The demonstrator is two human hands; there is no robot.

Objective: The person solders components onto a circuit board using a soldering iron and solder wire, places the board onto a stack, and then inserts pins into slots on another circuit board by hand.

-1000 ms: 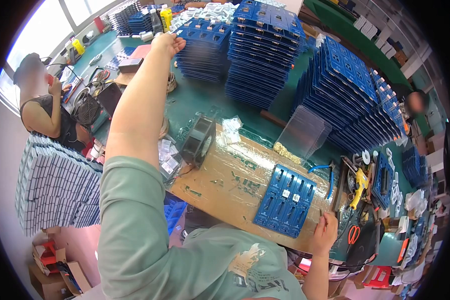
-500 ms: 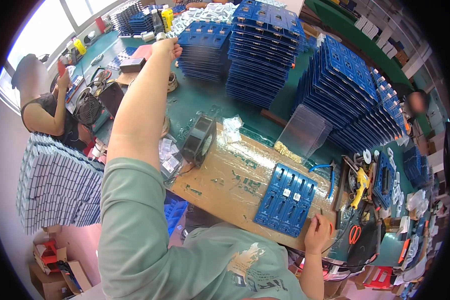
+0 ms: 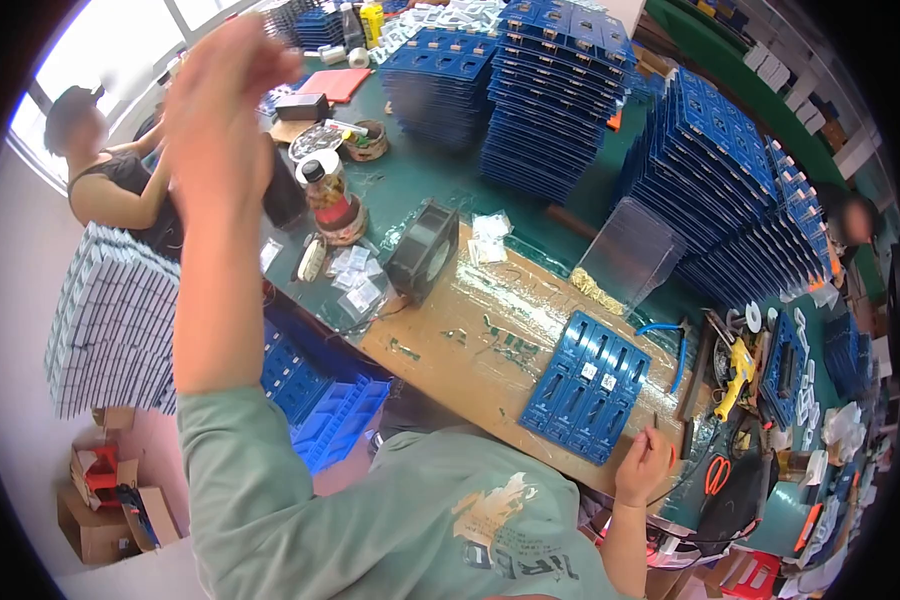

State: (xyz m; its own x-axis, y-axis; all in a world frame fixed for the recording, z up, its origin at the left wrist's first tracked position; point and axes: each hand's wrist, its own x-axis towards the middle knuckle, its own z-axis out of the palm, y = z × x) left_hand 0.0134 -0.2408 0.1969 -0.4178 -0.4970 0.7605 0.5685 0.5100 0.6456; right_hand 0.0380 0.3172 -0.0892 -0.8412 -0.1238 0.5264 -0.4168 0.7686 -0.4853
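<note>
My left hand (image 3: pixel 220 110) is raised at the upper left, in front of the window side, and blurred by motion; anything in its fingers cannot be made out. My right hand (image 3: pixel 645 468) is closed on a thin dark tool (image 3: pixel 655 418), whose tip points up beside the board's lower right corner. To the left of that hand, a blue panel of circuit boards (image 3: pixel 585 388) with two small white labels lies flat on the brown work board (image 3: pixel 450 345).
A black fan (image 3: pixel 423 250), small bags (image 3: pixel 358 280) and a bottle (image 3: pixel 332 205) stand left. Tall blue board stacks (image 3: pixel 545 110) line the back. A clear tray (image 3: pixel 632 250), blue pliers (image 3: pixel 682 355), yellow glue gun (image 3: pixel 737 378) and red scissors (image 3: pixel 717 475) are right. A person (image 3: pixel 120 190) sits left.
My left hand has moved left and up, away from the smaller blue stack, uncovering the bottle and bags. My right hand stays near the panel. The view has shifted slightly.
</note>
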